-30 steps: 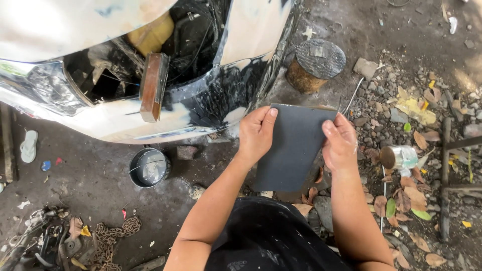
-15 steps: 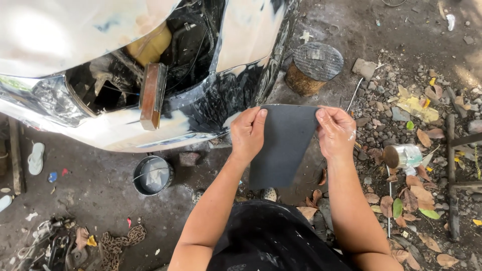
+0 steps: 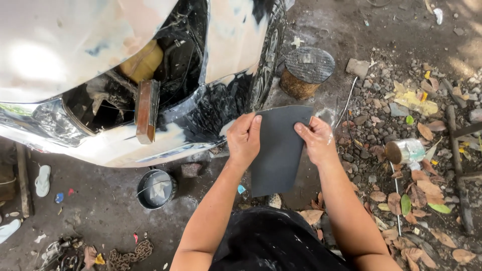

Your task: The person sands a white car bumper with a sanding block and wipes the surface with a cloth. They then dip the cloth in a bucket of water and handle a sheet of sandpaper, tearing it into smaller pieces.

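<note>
Both my hands hold a dark grey sheet of sandpaper [image 3: 277,150] in front of me. My left hand [image 3: 244,138] pinches its left edge and my right hand [image 3: 316,139] pinches its right edge, so the sheet hangs down between my forearms. Just beyond it stands the sanded, patchy front corner of a car [image 3: 201,115], with an open headlight hole and a wooden block [image 3: 147,110] resting in it.
A dark round pan with water [image 3: 156,188] sits on the ground under the bumper. A tree-stump stool [image 3: 306,72] stands beside the wheel. A tin can [image 3: 404,150], stones and dry leaves lie to the right. A chain [image 3: 131,253] lies at lower left.
My hands have shifted slightly along the sandpaper's edges and the sheet now hangs lower. The view has tilted a little; the car has not moved.
</note>
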